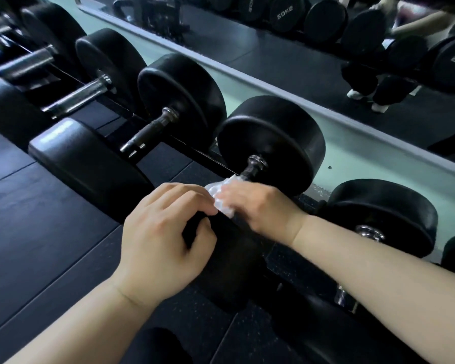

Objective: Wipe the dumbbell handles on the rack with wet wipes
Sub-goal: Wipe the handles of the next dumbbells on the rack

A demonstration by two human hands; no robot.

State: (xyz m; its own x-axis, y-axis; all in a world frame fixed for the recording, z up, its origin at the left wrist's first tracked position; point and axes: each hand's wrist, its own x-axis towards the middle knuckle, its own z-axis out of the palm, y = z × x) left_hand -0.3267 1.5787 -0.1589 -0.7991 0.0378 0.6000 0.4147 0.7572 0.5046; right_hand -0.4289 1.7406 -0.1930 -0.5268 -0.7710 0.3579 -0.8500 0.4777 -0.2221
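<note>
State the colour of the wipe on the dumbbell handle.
The crumpled wet wipe is white, clearest in the head view.

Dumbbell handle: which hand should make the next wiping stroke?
Right: the right hand holds the wet wipe against the handle, while the left hand only holds the near head.

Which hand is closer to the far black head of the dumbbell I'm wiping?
Right. The right hand holds the wipe on the handle just below that far head; the left hand grips the near head, farther back.
</note>
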